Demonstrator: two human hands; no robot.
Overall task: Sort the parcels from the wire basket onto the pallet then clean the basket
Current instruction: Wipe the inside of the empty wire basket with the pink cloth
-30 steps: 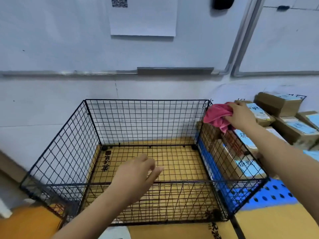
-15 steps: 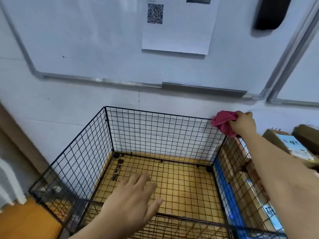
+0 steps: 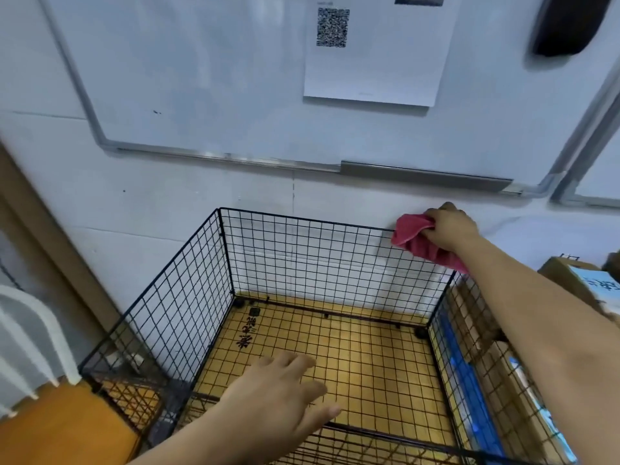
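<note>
One pink cloth was gripped by the right hand at the far rim of a wire basket. The left hand was held over its near rim, fingers spread.

The right hand carries the pink cloth off the wire basket's right rim, round the far corner onto the back rim. The view tilts upward, so fewer parcels show at the right edge.

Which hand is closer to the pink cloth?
The right. The right hand grips the pink cloth at the far rim of the wire basket. The left hand is open over the basket's near side, apart from the cloth.
</note>
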